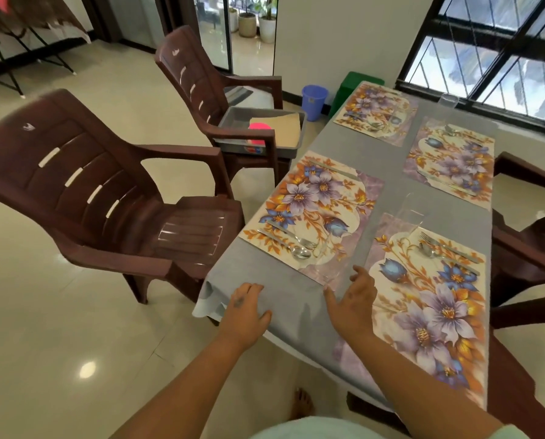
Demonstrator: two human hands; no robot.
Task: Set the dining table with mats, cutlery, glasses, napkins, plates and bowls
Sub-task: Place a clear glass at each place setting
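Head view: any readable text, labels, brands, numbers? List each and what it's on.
No text can be read.
Near chair: pale emblem on the backrest, a shape, no letters legible.
Far chair: same kind of emblem, blurred.
Grey tray: red and blue sticker on its front wall, too small to read.
Blue bin: faint mark, unreadable.

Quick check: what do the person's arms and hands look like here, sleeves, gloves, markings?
Both forearms are bare, with no gloves, watch or rings visible. The left hand has a small dark mark on its back; the right hand shows a fainter dark mark on its back. A pale mint-green sleeve edge shows at the right upper arm, matching the garment at the bottom of the frame.
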